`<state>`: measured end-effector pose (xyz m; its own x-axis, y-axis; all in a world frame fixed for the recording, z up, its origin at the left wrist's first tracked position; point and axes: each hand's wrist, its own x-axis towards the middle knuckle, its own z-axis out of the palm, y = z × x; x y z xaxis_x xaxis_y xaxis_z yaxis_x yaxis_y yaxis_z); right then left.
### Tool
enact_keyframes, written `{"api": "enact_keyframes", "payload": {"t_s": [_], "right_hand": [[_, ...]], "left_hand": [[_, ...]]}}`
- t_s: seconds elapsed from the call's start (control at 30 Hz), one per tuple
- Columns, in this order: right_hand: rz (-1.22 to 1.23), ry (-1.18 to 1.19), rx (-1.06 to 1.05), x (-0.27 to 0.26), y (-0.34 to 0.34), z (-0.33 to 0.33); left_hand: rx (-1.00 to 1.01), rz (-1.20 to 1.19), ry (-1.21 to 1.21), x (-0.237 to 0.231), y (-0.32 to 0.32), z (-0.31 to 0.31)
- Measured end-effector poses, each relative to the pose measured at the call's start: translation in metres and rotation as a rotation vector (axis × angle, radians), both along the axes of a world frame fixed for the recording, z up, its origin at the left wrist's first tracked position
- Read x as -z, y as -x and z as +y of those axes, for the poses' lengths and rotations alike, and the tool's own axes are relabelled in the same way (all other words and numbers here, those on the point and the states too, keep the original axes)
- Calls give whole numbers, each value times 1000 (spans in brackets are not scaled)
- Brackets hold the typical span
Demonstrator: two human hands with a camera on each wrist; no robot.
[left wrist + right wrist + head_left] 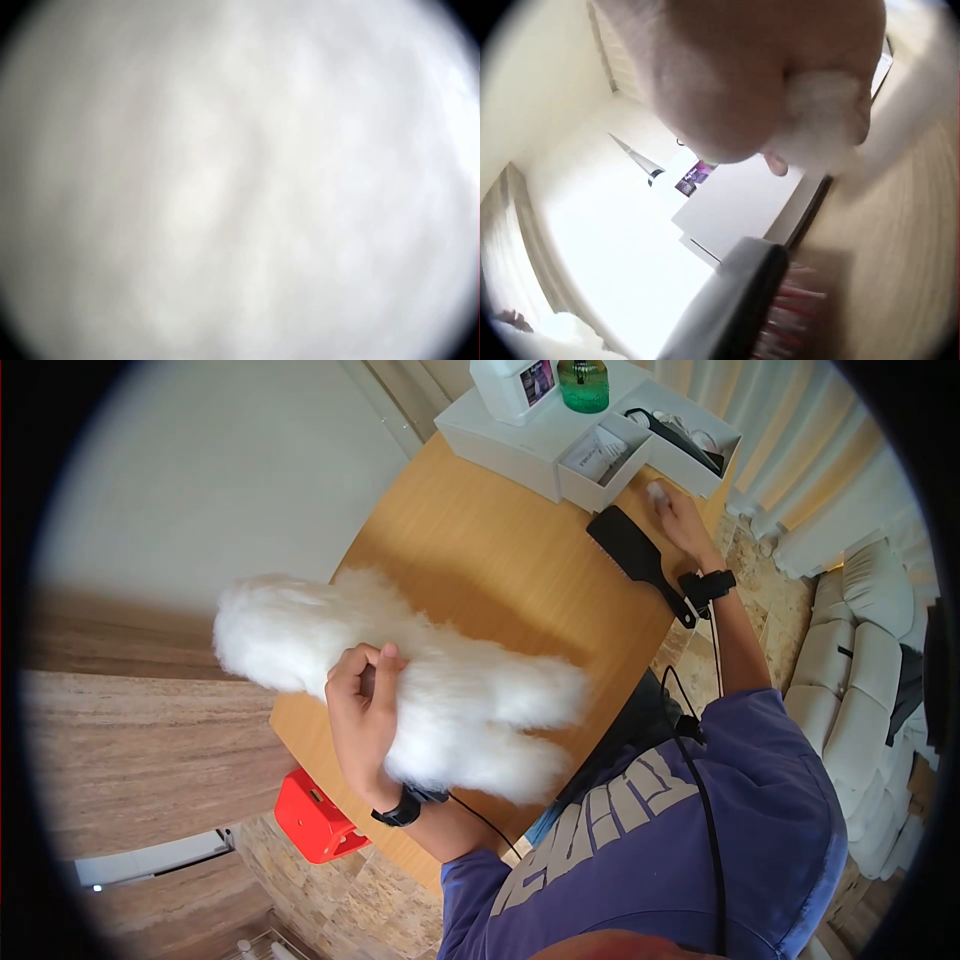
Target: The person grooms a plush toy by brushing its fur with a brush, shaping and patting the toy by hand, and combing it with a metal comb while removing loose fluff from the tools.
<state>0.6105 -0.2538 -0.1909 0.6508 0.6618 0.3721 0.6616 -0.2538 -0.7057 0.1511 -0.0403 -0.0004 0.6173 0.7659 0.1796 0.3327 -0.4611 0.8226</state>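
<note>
Tuft (819, 120) pinched in right hand (685, 528) needed a snug hold clear of brush (628, 544), left hand (362, 710) on fur (470, 685), grip unclear.

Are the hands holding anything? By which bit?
The right hand pinches a small, white, fluffy tuft; which part of it is unclear. The left hand touches the middle of the large, white, furry figure, but whether it grips can't be told.
</note>
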Motion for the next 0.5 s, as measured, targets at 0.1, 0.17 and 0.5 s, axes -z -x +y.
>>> {"api": "enact_keyframes", "payload": {"t_s": [0.1, 0.17, 0.5], "right_hand": [[100, -77, 103, -11, 9, -2], [137, -64, 136, -8, 10, -5], [60, 452, -131, -66, 110, -31]], "left_hand": [[13, -54, 19, 2, -1, -1], [16, -35, 17, 1, 0, 0], [40, 96, 9, -4, 2, 0]]}}
